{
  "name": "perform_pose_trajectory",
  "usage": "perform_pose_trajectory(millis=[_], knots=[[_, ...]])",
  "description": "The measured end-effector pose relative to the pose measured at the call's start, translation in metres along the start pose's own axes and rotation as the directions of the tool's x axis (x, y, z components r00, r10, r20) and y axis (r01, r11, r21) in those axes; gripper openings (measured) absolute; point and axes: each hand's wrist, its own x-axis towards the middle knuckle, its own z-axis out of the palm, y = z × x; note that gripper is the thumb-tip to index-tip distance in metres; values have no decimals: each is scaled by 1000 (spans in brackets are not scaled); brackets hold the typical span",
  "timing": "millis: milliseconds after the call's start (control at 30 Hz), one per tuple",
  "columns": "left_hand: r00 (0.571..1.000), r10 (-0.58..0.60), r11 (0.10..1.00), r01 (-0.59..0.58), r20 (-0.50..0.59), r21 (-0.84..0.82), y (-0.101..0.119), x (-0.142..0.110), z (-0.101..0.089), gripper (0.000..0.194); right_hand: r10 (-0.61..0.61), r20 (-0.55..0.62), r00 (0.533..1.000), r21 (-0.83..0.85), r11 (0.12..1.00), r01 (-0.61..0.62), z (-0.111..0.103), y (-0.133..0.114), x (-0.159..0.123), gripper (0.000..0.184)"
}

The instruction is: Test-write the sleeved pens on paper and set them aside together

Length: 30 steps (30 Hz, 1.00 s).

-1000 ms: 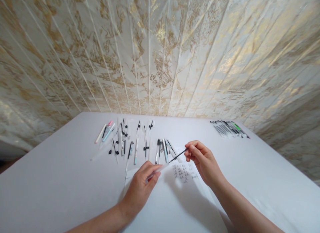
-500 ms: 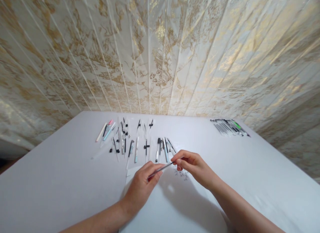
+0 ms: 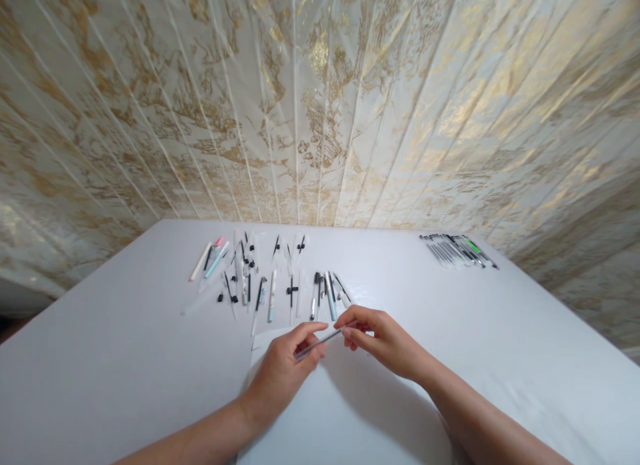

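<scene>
A slim pen (image 3: 320,343) with a dark core is held slantwise above the paper, its right end higher. My left hand (image 3: 283,365) has its thumb and fingers around the lower left part, with the index finger stretched above it. At the upper right end, my right hand (image 3: 377,335) pinches the pen between thumb and fingertips; its exact tip is hidden there. Below both hands lies a white sheet of paper (image 3: 370,418), under their shadow. Handwriting on the sheet is mostly covered by my right hand.
Beyond my hands lie loose pen parts: a black refill (image 3: 259,293), a white-and-blue barrel (image 3: 271,297), a blue barrel (image 3: 331,297) and small black caps. Several colored pens (image 3: 216,260) are at the left. A row of pens (image 3: 457,252) lies at the far right, before a patterned curtain (image 3: 320,118).
My right hand has moved slightly left along the pen, closer to my left hand. My left index finger has lifted off the pen. The view has shifted slightly.
</scene>
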Motion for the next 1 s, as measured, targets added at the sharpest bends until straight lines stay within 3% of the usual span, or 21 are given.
perform_pose_trajectory(millis=[233, 367, 567, 833, 1000], knots=[[998, -65, 960, 55, -26, -274, 6, 5, -5, 37, 78, -220, 972, 377, 926, 11, -12, 11, 9, 27], [1000, -14, 964, 13, 0, -266, 3, 7, -6, 39, 154, -143, 978, 512, 857, -60, 6, 9, 8, 28], [999, 28, 963, -32, -17, -269, -1, 7, -8, 40, 107, -33, 994, 394, 915, -86, 26, 10, 2, 29], [998, -5, 956, -13, -60, -293, 2, 11, -9, 43, 122, -13, 992, 223, 968, -116, 5, 15, 6, 34], [999, -3, 951, -10, -40, -309, 4, 10, -8, 41, 109, -39, 993, 204, 974, -99, 4, 12, 8, 34]])
